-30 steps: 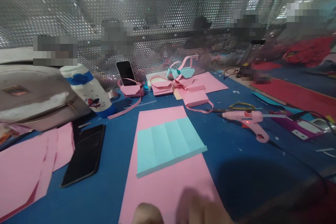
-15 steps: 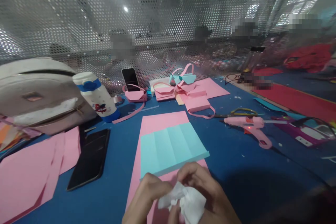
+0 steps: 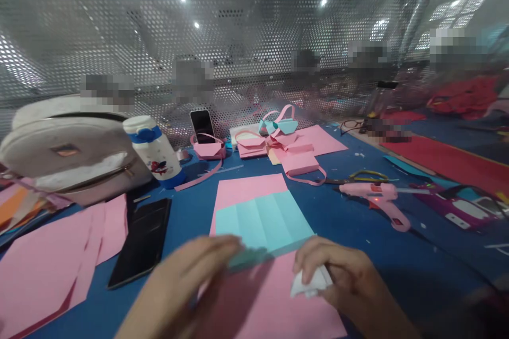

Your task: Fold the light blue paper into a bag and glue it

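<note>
My right hand [image 3: 334,270] is closed around a crumpled white tissue [image 3: 312,282], just below the right corner of a creased light-blue sheet [image 3: 264,220]. Several parallel folds run across that sheet, which lies on a larger pink sheet [image 3: 286,296]. Slightly blurred, my left hand [image 3: 199,270] hovers near the lower left of the light-blue sheet with its fingers stretched out. Nothing shows in it. Its shadow falls across the pink paper.
A pink glue gun [image 3: 377,196] lies at right beside yellow-handled scissors [image 3: 368,176]. On the left are a black phone [image 3: 141,241], pink sheets [image 3: 51,259], a bottle [image 3: 155,153] and a backpack [image 3: 75,153]. Small pink paper bags [image 3: 252,145] stand at the back.
My hands have parted. Both held the tissue together before; now it is in my right hand alone, and my left hand has moved left and opened out.
</note>
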